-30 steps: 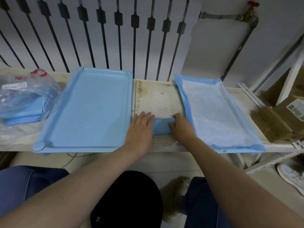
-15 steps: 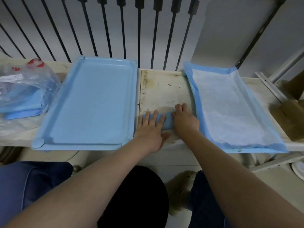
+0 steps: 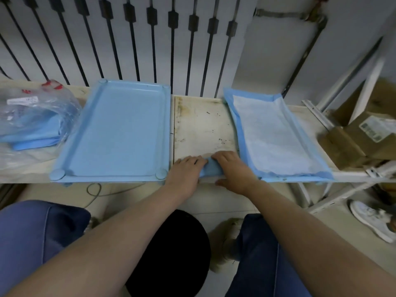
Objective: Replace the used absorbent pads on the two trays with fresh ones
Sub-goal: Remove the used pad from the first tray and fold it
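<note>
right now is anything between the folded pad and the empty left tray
Nothing visible except the left hand itself, which rests against the folded pad on the shelf. The bare tray lies just to its left, its bed uncovered.

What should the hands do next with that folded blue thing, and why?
Probably unfold the folded pad and spread it in the left tray, which lies bare. The left hand and right hand are on it, and the right side already has a spread pad.
</note>
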The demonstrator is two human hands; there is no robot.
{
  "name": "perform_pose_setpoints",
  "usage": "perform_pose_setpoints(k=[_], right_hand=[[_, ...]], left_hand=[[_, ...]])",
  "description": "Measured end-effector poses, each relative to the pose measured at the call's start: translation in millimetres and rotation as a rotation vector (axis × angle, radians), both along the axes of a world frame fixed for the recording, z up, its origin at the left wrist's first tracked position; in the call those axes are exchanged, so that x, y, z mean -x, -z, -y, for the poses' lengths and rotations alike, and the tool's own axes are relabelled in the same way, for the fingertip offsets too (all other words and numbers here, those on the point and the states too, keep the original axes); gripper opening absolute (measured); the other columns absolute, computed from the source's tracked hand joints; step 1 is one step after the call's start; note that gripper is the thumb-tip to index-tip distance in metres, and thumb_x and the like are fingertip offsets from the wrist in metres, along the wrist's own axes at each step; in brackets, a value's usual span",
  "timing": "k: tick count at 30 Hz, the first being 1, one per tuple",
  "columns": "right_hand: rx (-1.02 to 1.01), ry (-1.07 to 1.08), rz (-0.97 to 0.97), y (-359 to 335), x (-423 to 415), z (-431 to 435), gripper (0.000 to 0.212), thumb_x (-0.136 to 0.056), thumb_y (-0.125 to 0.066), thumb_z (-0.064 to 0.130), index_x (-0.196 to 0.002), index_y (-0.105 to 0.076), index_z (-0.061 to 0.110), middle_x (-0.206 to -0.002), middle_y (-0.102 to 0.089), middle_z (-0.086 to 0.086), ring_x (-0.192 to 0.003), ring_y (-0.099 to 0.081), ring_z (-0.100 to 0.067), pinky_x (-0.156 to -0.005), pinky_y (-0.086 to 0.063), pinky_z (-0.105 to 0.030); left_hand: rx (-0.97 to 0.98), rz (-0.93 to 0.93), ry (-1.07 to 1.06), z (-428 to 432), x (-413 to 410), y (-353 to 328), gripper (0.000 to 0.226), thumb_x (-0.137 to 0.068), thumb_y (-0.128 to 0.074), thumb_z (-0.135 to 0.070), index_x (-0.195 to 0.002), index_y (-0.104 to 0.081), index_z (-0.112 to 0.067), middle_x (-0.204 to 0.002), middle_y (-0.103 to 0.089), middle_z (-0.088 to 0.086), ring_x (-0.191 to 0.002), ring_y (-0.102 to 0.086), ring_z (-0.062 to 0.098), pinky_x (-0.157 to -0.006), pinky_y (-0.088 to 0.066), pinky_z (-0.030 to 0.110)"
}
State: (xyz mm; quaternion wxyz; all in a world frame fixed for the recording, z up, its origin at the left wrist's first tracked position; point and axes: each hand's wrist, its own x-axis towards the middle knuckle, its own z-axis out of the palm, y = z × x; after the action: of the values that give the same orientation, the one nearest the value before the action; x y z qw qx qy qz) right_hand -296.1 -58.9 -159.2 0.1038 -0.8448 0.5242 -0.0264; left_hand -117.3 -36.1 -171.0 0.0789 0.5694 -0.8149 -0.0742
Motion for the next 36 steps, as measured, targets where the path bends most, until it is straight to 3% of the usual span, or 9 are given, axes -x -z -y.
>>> perform_pose_setpoints(k=[4, 8, 12, 18, 26, 29, 32, 34, 36], right_hand=[[0.144, 0.024, 0.021, -3.4, -0.5, -22.1, 0.037, -0.088, -0.06, 0.015, -0.125, -0.056, 0.015, -0.12, -0.058, -0.006, -0.111, -0.049, -0.026, -0.087, -0.046, -0.04], [0.022, 0.009, 0.025, -17.5, 1.5, -36.5, 0.022, -0.09, -0.058, 0.019, -0.111, -0.063, 0.015, -0.105, -0.067, -0.007, -0.095, -0.06, -0.026, -0.076, -0.043, -0.031], [-0.081, -0.03, -0.002, -25.9, -4.7, -52.1, 0.009, -0.087, -0.057, 0.014, -0.092, -0.063, 0.009, -0.095, -0.067, -0.013, -0.09, -0.06, -0.03, -0.069, -0.036, -0.028], [-0.246, -0.022, 0.029, 1.4, -27.7, -69.3, 0.02, -0.088, -0.061, 0.025, -0.101, -0.064, 0.01, -0.1, -0.067, -0.01, -0.092, -0.06, -0.025, -0.071, -0.041, -0.029], [-0.42, 0.081, 0.251, 64.5, -46.7, -96.3, 0.026, -0.087, -0.063, 0.013, -0.113, -0.059, 0.009, -0.101, -0.064, -0.009, -0.086, -0.054, -0.014, -0.068, -0.036, -0.016], [-0.458, 0.113, 0.121, 87.5, -54.7, -96.6, 0.028, -0.088, -0.061, 0.022, -0.113, -0.057, 0.009, -0.103, -0.065, -0.013, -0.091, -0.061, -0.024, -0.072, -0.047, -0.03], [-0.492, 0.18, -0.089, 112.7, -64.4, -92.8, 0.033, -0.089, -0.057, 0.02, -0.118, -0.05, 0.006, -0.108, -0.063, -0.017, -0.097, -0.062, -0.031, -0.073, -0.047, -0.032], [-0.481, 0.219, -0.155, 129.4, -69.8, -92.1, 0.035, -0.09, -0.055, 0.017, -0.121, -0.046, 0.003, -0.114, -0.061, -0.02, -0.102, -0.06, -0.033, -0.073, -0.043, -0.029], [-0.493, 0.238, -0.188, 148.9, -78.1, -93.1, 0.039, -0.093, -0.053, 0.016, -0.127, -0.042, 0.001, -0.119, -0.059, -0.02, -0.107, -0.059, -0.032, -0.077, -0.044, -0.03]], left_hand=[[0.132, -0.054, -0.009, -20.3, 1.4, -11.1, 0.039, -0.091, -0.049, -0.014, -0.129, -0.054, -0.019, -0.116, -0.063, 0.005, -0.102, -0.057, 0.026, -0.08, -0.033, 0.031], [0.136, -0.032, 0.021, -35.9, -8.5, -19.1, 0.024, -0.092, -0.048, -0.022, -0.114, -0.059, -0.02, -0.103, -0.065, 0.003, -0.094, -0.059, 0.024, -0.065, -0.031, 0.03], [0.024, -0.048, 0.063, -49.3, -21.1, -20.3, 0.015, -0.092, -0.053, -0.03, -0.103, -0.059, -0.022, -0.101, -0.066, 0.003, -0.094, -0.06, 0.024, -0.067, -0.036, 0.031], [-0.145, -0.062, 0.046, -73.0, -50.2, 1.9, 0.015, -0.088, -0.058, -0.032, -0.096, -0.063, -0.02, -0.097, -0.067, 0.005, -0.095, -0.062, 0.025, -0.065, -0.035, 0.028], [-0.425, -0.182, -0.099, -97.3, -84.8, 82.4, 0.02, -0.085, -0.066, -0.039, -0.097, -0.067, -0.023, -0.095, -0.069, 0.004, -0.092, -0.064, 0.023, -0.077, -0.05, 0.032], [-0.456, -0.17, -0.179, -106.6, -96.2, 111.6, 0.032, -0.087, -0.064, -0.035, -0.118, -0.06, -0.026, -0.111, -0.067, 0.003, -0.104, -0.062, 0.022, -0.084, -0.049, 0.031], [-0.499, -0.029, -0.269, -113.8, -112.4, 141.6, 0.067, -0.09, -0.06, -0.033, -0.148, -0.028, -0.026, -0.149, -0.037, 0.005, -0.134, -0.037, 0.026, -0.106, -0.036, 0.036], [-0.535, -0.01, -0.354, -116.0, -120.9, 154.8, 0.077, -0.09, -0.059, -0.033, -0.152, -0.013, -0.023, -0.157, -0.017, 0.005, -0.141, -0.021, 0.029, -0.11, -0.029, 0.04], [-0.584, -0.057, -0.432, -116.4, -125.5, 168.4, 0.078, -0.09, -0.057, -0.033, -0.151, -0.01, -0.022, -0.158, -0.012, 0.006, -0.141, -0.018, 0.032, -0.111, -0.028, 0.045]])
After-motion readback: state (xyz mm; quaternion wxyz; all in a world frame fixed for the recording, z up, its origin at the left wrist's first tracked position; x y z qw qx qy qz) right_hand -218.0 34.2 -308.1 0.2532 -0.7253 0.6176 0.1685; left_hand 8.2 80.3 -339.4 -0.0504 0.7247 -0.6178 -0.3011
